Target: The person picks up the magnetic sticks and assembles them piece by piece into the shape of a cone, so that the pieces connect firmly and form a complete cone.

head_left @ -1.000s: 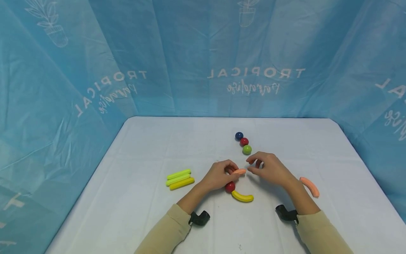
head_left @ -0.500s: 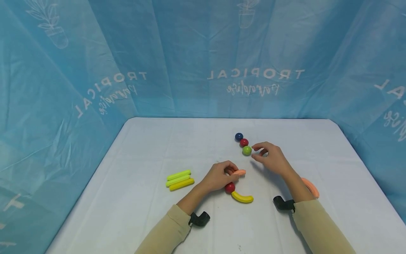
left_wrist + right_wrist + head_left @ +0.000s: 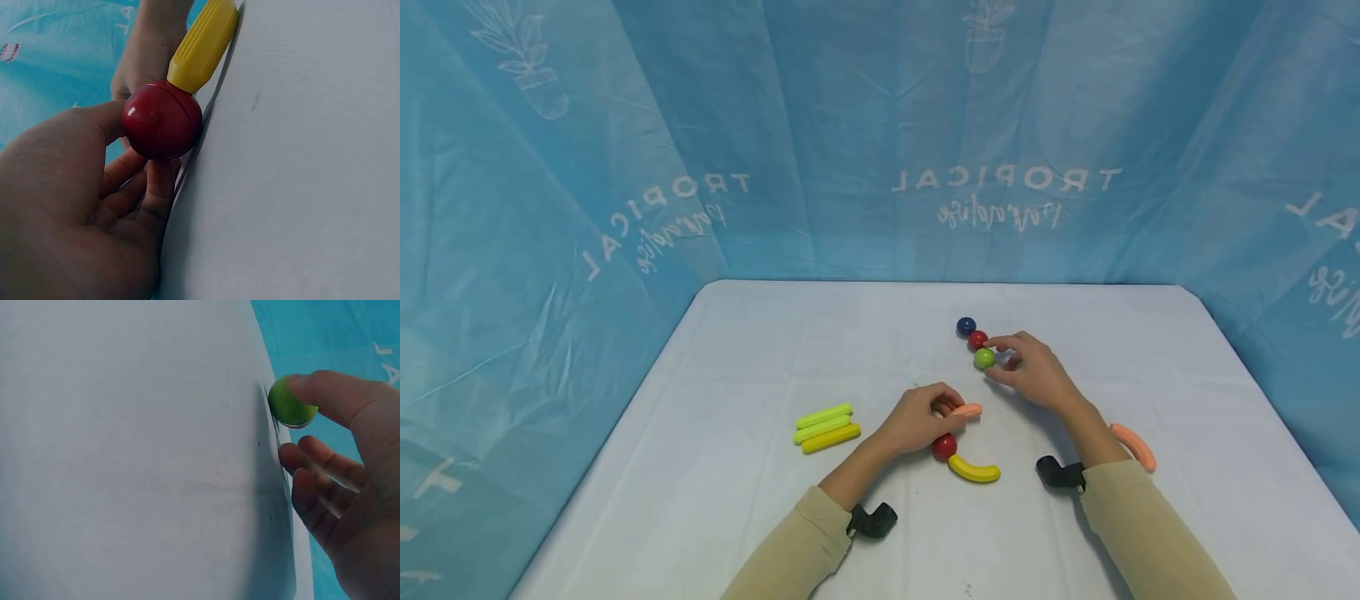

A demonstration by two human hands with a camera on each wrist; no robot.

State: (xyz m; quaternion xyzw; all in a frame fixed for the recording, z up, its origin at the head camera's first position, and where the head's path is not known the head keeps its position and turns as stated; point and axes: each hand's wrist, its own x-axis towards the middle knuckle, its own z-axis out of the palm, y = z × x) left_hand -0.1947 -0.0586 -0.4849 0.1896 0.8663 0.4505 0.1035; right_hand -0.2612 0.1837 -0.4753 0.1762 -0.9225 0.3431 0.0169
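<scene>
Near the table's middle, my left hand (image 3: 917, 421) pinches a short curved peach-coloured piece (image 3: 969, 411) between thumb and fingers, its far end poking out to the right. Just below that hand sits a red ball (image 3: 944, 447), touching a curved yellow piece (image 3: 974, 470); the left wrist view shows the ball (image 3: 162, 122) with the ridged yellow piece (image 3: 203, 47) against it. My right hand (image 3: 1030, 371) reaches a green ball (image 3: 984, 358), thumb and forefinger spread on either side of it. In the right wrist view the thumb overlaps the green ball (image 3: 290, 403), other fingers apart from it.
Behind the green ball, a red ball (image 3: 977, 340) and a dark blue ball (image 3: 966, 327) continue the row. Several yellow-green and yellow sticks (image 3: 826, 428) lie side by side at left. Another curved peach piece (image 3: 1133, 447) lies by the right forearm. Blue curtains surround the white table (image 3: 820, 333).
My right hand has moved away from beside the left hand, up the table, then leftward to the green ball. The left hand stays in place with the peach-coloured piece.
</scene>
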